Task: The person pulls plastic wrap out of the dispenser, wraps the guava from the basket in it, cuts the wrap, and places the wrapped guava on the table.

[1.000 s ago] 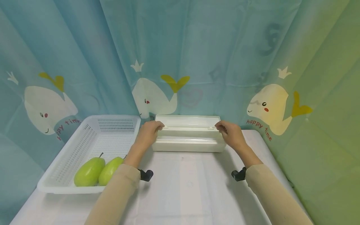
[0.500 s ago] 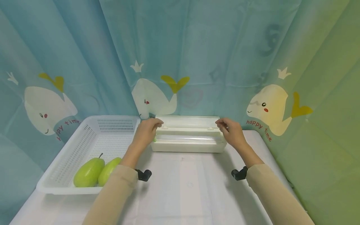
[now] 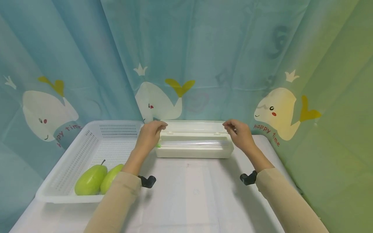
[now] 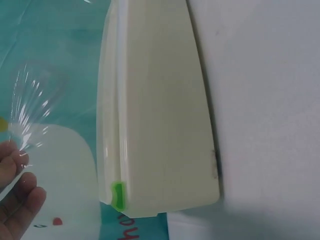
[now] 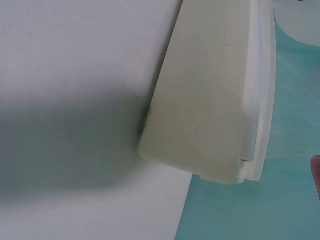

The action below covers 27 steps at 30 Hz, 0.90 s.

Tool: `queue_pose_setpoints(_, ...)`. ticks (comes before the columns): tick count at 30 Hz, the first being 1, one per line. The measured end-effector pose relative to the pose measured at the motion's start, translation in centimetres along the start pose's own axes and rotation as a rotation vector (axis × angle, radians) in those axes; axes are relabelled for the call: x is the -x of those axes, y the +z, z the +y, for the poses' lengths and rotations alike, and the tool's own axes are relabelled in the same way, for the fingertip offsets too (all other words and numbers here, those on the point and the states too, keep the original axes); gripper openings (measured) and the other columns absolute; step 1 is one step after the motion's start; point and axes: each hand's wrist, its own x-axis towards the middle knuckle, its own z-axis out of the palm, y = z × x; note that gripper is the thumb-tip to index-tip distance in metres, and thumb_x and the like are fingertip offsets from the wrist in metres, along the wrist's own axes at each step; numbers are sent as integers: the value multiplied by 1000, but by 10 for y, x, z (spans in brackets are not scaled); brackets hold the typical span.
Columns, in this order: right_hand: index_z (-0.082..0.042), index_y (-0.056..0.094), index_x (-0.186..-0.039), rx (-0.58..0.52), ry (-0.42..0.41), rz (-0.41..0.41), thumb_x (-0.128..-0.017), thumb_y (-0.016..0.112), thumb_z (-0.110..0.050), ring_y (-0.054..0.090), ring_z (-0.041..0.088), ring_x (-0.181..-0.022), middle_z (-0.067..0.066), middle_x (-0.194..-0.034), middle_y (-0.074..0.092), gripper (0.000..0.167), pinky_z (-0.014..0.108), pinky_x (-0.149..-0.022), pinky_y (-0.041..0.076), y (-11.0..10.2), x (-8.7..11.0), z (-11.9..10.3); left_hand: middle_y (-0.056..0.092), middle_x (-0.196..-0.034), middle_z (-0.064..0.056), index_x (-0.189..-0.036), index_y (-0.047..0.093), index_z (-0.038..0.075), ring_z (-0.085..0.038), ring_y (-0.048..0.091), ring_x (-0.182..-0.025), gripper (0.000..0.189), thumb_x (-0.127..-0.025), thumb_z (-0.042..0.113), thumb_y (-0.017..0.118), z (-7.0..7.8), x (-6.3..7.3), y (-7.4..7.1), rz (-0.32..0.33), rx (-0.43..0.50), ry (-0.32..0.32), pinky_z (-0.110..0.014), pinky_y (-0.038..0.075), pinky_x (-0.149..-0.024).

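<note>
An off-white cling film dispenser (image 3: pixel 193 153) stands at the far side of the table with its lid (image 3: pixel 195 124) raised. Inside lies a shiny roll (image 3: pixel 192 143). Near its left end, my left hand (image 3: pixel 148 134) pinches a corner of clear cling film (image 4: pixel 29 112) between thumb and fingers, the film gathered in creases. At the other end my right hand (image 3: pixel 241 133) has thumb and forefinger pinched at the film's opposite side; just a fingertip (image 5: pixel 316 172) enters the right wrist view. A green slider (image 4: pixel 118 196) sits at the dispenser's left end.
Left of the dispenser, a white plastic basket (image 3: pixel 58 197) holds two green pears (image 3: pixel 91 179), one partly behind my left forearm. A curtain (image 3: pixel 204 48) with whale prints hangs right behind the dispenser. White cloth (image 3: pixel 186 200) covers the table.
Both hands have risen slightly from the dispenser's middle ledge, the left also drifting a little leftward. The green slider, covered a second ago, now shows. The basket and pears stay put.
</note>
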Motion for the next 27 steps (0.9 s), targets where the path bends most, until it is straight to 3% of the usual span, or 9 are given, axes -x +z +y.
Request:
queue_pose_setpoints(13,-1,69,-102,-7,-23,22,-96,63,-3,67,20,-79,9,-89,72,8,32,-66,58,-5,-2,-3,75,-101,-8,-107,73,6,-28,70,-97,15,-98,7,61,4,-4,-6,50,-16,25,-43,56,-86)
queue_pose_setpoints(27,-3,70,-103,4,-42,34,-97,64,-4,67,22,-84,10,-93,72,9,40,-68,59,-12,-5,-7,75,-101,-9,-106,73,6,-28,69,-97,15,-97,3,62,10,-7,-13,90,1,53,-42,55,-88)
